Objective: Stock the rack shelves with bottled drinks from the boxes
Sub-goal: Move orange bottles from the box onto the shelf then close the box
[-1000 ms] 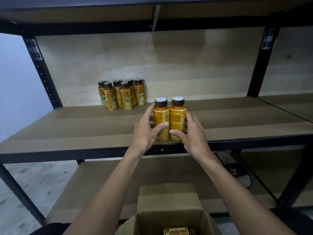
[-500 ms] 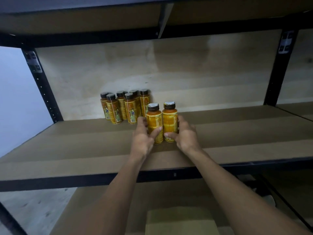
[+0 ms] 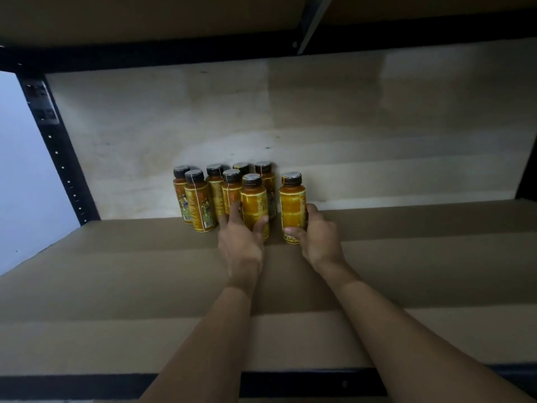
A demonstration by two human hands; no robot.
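On the rack shelf (image 3: 116,271), the left hand (image 3: 241,245) curls its grip round an orange bottle (image 3: 254,205) at the front of the bottle cluster (image 3: 200,199) (dark caps, upright), while the right hand (image 3: 319,239) grips another bottle (image 3: 292,205) just right of that cluster.

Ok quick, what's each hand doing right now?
Left hand: grips the left bottle.
Right hand: grips the right bottle.

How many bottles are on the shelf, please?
8: six bottles clustered against the back panel, one gripped by the left hand, one by the right hand; others possibly hidden.
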